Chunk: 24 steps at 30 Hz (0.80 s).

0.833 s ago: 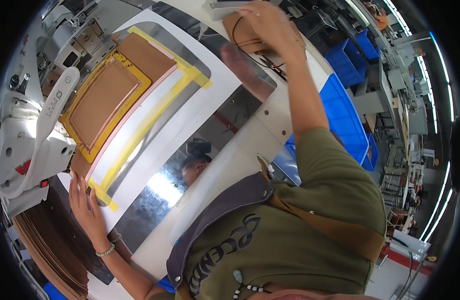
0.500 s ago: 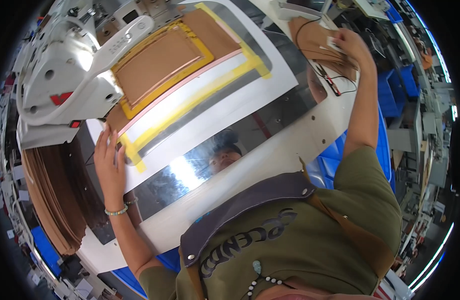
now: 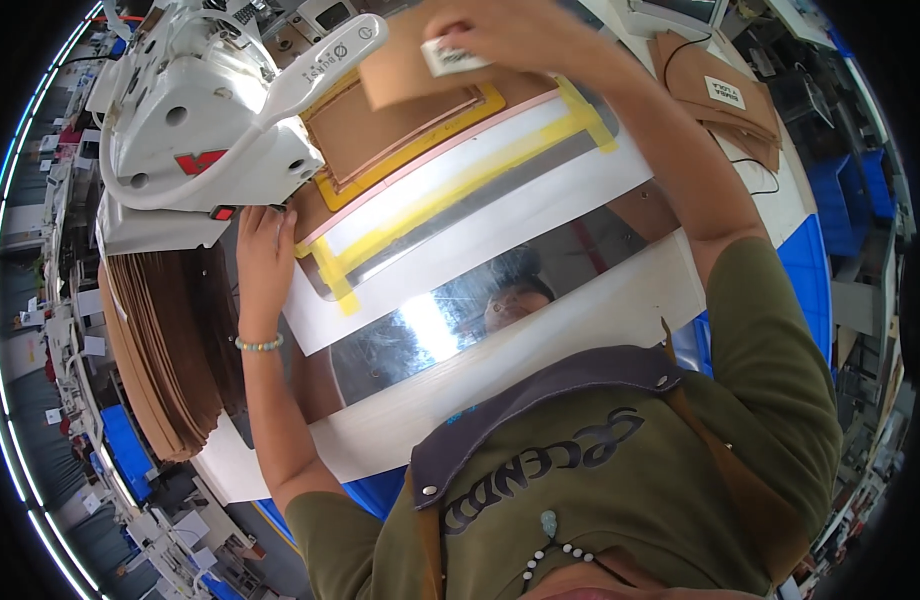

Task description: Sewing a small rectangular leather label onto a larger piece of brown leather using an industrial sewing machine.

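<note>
Brown piece [image 3: 395, 62] is flat, thin and smooth, with straight edges and a square corner. It is up in the air over the yellow frame [image 3: 492, 100], next to the big white machine [image 3: 180, 120]. The right hand [image 3: 505, 32] is clamped on it. The left hand [image 3: 266, 255] is low by the machine, near the corner of the yellow tape [image 3: 335, 275]; its fingertips are partly hidden, so I cannot tell if it pinches anything.

A white label [image 3: 455, 57] with dark printing is at the right hand's fingers. Another white label [image 3: 724, 94] with black letters is on the brown pile [image 3: 680, 105] on the counter [image 3: 540, 352]. The machine's white handle [image 3: 325, 72] has printing too, and the green shirt [image 3: 760, 360] has dark letters.

Half a second ago, the right hand was over at the pile. Now it is by the frame with the piece.
</note>
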{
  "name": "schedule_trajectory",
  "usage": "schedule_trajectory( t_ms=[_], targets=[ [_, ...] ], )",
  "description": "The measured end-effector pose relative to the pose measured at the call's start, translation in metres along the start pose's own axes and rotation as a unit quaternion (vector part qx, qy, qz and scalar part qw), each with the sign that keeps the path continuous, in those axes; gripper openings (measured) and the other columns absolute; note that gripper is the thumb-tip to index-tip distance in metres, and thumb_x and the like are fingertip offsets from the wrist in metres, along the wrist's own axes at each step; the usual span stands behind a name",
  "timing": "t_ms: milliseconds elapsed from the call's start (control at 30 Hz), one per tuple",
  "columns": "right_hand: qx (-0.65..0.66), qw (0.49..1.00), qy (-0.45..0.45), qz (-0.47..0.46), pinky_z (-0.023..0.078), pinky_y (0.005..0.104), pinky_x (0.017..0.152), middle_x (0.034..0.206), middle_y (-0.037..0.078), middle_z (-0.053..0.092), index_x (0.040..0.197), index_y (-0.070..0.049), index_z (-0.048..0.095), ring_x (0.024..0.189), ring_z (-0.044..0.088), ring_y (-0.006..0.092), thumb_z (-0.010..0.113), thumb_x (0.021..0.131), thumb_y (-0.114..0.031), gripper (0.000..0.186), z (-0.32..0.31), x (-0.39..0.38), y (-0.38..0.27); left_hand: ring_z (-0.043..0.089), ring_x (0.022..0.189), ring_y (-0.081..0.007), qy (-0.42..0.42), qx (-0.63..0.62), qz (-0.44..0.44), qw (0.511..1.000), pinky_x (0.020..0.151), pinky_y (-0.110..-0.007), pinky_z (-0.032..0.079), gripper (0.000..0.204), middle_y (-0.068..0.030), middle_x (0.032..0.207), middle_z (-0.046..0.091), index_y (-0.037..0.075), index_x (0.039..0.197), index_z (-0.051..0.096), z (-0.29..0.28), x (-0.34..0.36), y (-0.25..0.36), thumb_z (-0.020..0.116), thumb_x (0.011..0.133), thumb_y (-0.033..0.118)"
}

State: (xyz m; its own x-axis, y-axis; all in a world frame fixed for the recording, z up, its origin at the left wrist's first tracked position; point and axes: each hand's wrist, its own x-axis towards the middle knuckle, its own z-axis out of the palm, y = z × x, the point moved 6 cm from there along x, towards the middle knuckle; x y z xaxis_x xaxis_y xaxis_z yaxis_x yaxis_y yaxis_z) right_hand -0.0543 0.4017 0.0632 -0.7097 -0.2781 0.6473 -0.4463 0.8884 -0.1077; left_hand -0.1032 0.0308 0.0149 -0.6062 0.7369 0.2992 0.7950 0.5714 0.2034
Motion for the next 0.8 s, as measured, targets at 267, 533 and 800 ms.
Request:
schedule_trajectory(
  t_ms=[267,533,800],
  targets=[
    [-0.039,0.973,-0.227,-0.008,0.062,0.0455,0.085,0.104,0.014,0.080,0.095,-0.011,0.085,0.102,0.075,0.0350,0.070,0.077,-0.002,0.024,0.099,0.041,-0.064,0.068,0.119,-0.0417,0.012,-0.196,-0.107,0.975,0.104,-0.047,0.050,0.029,-0.0252,0.127,0.073,-0.005,0.125,0.070,0.047,0.029,-0.050,0.067,0.103,0.013],
    [0.037,0.980,-0.192,-0.036,0.057,0.0423,0.096,0.118,0.007,0.073,0.110,-0.013,0.084,0.120,0.066,0.0266,0.069,0.092,-0.010,0.023,0.104,0.024,-0.067,0.054,0.146,-0.0233,-0.025,-0.259,0.027,0.965,0.124,-0.038,0.037,0.046,-0.0033,0.158,0.061,0.007,0.148,0.065,0.046,0.057,-0.002,0.057,0.104,-0.005],
    [0.166,0.970,-0.156,-0.082,0.044,0.0453,0.110,0.137,0.005,0.067,0.124,-0.020,0.082,0.131,0.058,0.0240,0.068,0.096,-0.011,0.032,0.122,-0.002,-0.092,0.058,0.141,-0.0244,0.019,-0.220,0.082,0.972,0.124,-0.039,0.038,0.044,-0.0090,0.150,0.066,0.007,0.145,0.067,0.048,0.065,-0.021,0.062,0.103,-0.001]
  ],
)
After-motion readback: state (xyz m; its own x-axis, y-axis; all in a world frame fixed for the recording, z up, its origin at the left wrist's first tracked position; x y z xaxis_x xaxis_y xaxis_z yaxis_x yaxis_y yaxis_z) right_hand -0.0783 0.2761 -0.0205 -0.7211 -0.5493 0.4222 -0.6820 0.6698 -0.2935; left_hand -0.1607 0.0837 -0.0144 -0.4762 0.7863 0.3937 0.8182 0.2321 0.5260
